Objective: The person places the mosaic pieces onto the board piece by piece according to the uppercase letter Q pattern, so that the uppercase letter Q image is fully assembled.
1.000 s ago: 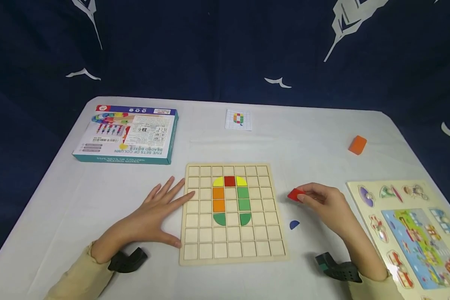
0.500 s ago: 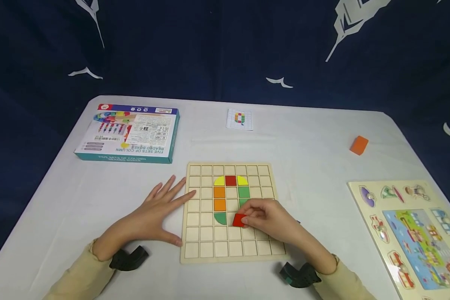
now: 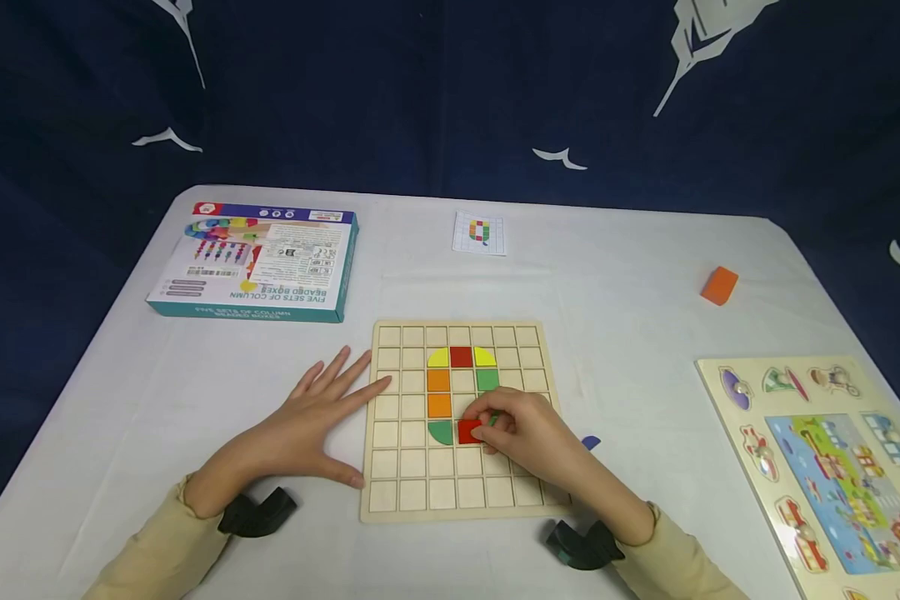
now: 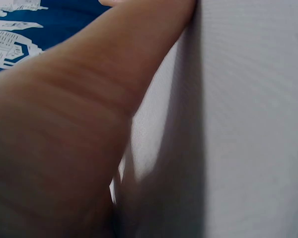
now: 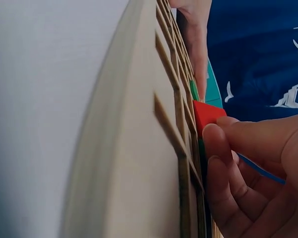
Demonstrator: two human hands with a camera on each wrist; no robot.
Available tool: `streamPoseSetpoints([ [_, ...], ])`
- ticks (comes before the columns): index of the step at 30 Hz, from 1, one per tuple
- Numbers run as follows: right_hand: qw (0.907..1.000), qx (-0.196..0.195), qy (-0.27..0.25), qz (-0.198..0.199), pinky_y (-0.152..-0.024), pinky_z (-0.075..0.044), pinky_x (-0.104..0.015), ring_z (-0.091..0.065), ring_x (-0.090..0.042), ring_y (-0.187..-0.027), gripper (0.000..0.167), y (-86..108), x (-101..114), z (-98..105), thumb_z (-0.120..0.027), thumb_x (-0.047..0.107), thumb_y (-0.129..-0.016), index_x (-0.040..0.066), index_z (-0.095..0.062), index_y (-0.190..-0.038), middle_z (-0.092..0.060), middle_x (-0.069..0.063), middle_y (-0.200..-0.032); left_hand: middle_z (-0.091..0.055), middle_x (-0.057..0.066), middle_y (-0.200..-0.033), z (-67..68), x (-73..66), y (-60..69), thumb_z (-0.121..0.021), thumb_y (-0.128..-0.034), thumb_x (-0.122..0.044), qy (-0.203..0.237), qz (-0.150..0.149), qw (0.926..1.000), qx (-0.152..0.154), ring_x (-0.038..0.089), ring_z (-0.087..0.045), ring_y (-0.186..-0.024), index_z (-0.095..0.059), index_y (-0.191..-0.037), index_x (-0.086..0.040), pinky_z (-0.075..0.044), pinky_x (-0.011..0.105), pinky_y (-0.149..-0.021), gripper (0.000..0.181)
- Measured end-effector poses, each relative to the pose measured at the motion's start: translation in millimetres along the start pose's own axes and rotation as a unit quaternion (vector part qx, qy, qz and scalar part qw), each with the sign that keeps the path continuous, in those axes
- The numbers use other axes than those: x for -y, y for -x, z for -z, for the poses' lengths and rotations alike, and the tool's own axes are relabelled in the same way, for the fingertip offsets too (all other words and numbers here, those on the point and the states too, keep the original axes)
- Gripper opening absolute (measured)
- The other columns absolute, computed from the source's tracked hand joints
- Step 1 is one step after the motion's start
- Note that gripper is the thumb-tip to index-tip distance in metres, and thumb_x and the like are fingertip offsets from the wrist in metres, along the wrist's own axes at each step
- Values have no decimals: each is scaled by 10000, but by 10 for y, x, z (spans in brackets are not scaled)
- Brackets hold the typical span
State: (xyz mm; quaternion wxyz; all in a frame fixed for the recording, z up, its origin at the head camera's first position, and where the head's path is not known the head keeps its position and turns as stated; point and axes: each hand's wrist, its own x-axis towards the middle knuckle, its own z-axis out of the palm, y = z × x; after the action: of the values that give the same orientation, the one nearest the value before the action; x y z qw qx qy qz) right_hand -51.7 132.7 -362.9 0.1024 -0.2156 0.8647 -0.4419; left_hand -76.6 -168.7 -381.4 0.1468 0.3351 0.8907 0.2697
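Note:
My right hand (image 3: 521, 429) pinches a red square tile (image 3: 468, 432) between thumb and fingers, over the cell between two green quarter-round tiles. In the right wrist view the red tile (image 5: 207, 115) is tilted against the grid; whether it is seated in the cell I cannot tell. The wooden grid board (image 3: 412, 496) carries yellow corner pieces, a dark red square (image 3: 461, 357), orange squares (image 3: 438, 393) and green tiles (image 3: 440, 432). My left hand (image 3: 311, 425) lies with fingers spread at the board's left edge, its index finger and thumb touching it. Fingers hide part of the right green column.
A blue half-round piece (image 3: 590, 442) lies right of the board, partly behind my right wrist. A pattern card (image 3: 479, 233) is at the back, a teal box (image 3: 255, 265) back left. An orange block (image 3: 719, 286) and a picture puzzle board (image 3: 817, 383) are on the right.
My right hand has carried the red tile leftward from beside the board to the cell between the green quarter-rounds, and lowered it there. The left hand has stayed in place.

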Motion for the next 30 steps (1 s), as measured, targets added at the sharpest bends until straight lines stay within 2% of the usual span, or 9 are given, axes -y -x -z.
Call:
streamPoseSetpoints([
  [6, 9996, -125, 208, 126, -544, -480, -225, -530, -52, -583, 187, 6, -3, 19, -698, -35, -797, 78, -689, -946, -572, 65, -811, -22, 73, -1558, -3, -1, 0, -798, -529, -625, 15, 8, 10000, 0, 290, 122, -1385, -289, -1485, -199, 60, 531, -1057, 1164],
  [14, 9995, -178, 247, 68, -572, -484, -229, -554, -58, -643, 190, 13, -8, 68, -711, -27, -794, 84, -700, -947, -636, 40, -896, -14, 63, -1559, -6, 14, 1, -798, -535, -622, -37, 4, 10000, 15, 280, 129, -1385, -288, -1486, -197, 59, 529, -1058, 1160],
  [25, 9985, -303, 404, 199, -579, -488, -230, -553, -67, -660, 190, 49, 1, 77, -691, -54, -799, 92, -718, -917, -676, 41, -868, -14, 65, -1559, -19, 24, -3, -773, -533, -659, -63, -24, 10000, 15, 279, 136, -1384, -281, -1488, -205, 61, 530, -1057, 1166],
  [30, 9988, -202, 355, 271, -586, -482, -232, -551, -68, -677, 181, 75, 2, 127, -685, -32, -817, 97, -721, -939, -677, 48, -894, -15, 71, -1558, -12, 18, 1, -780, -534, -649, -58, -16, 10000, 17, 279, 138, -1383, -282, -1487, -201, 62, 533, -1056, 1165],
])
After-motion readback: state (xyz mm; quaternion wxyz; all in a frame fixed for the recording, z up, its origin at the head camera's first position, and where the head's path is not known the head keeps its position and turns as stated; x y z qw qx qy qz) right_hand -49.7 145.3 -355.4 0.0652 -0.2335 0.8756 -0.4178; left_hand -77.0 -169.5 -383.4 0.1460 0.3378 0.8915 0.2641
